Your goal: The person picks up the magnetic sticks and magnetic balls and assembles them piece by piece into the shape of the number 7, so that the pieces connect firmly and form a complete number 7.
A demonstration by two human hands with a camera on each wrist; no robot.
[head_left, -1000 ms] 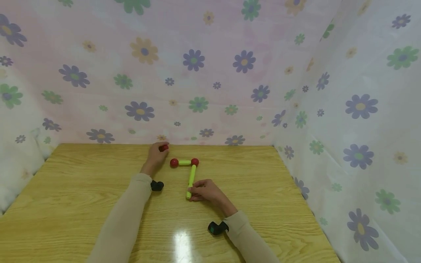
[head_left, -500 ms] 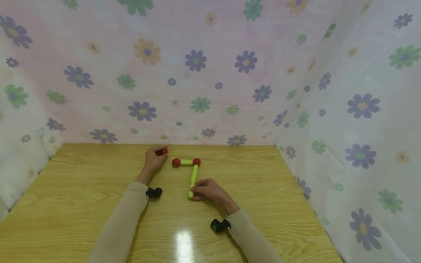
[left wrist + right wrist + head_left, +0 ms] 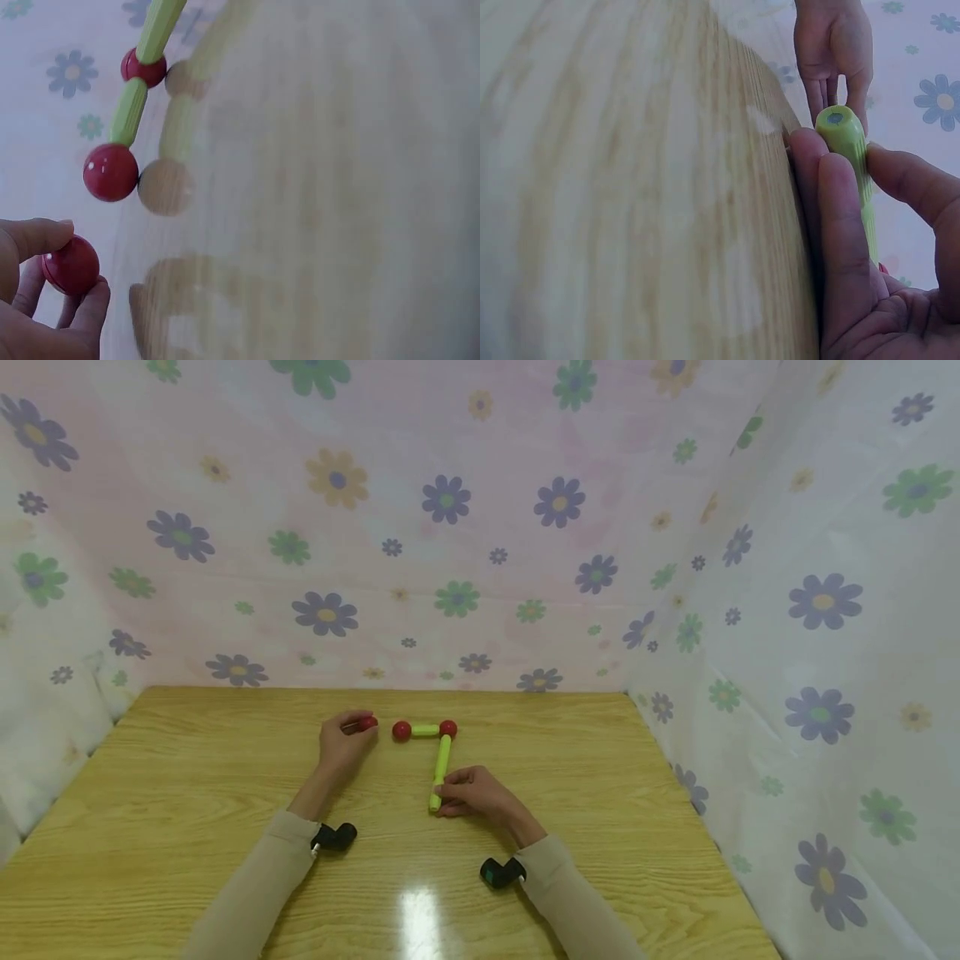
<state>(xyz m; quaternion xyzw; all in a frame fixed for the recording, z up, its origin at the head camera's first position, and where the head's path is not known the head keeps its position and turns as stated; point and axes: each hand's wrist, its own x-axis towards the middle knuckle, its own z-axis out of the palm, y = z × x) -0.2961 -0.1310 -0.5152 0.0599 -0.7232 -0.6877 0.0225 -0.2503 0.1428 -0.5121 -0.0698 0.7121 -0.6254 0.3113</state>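
My left hand (image 3: pixel 341 748) pinches a loose red ball (image 3: pixel 72 267) between thumb and fingers, just left of a joined set of balls and rods. That set has a red end ball (image 3: pixel 402 731), a short yellow-green rod (image 3: pixel 425 731), a red corner ball (image 3: pixel 448 728) and a longer yellow-green rod (image 3: pixel 442 758) running toward me. My right hand (image 3: pixel 476 793) pinches the near end of this longer rod, thumb on one side and fingers on the other. In the right wrist view, a grey disc (image 3: pixel 835 118) shows in the rod's end face.
A wood-grain table (image 3: pixel 600 827) lies under everything. Flower-print sheets (image 3: pixel 510 610) hang along its back edge and on both sides. A black wrist camera (image 3: pixel 335 837) sits on the left sleeve, and another black wrist camera (image 3: pixel 501 873) on the right.
Carrying the loose red ball, my left hand has come back from the table's far edge toward me, level with the end ball. My right hand keeps its grip on the rod.
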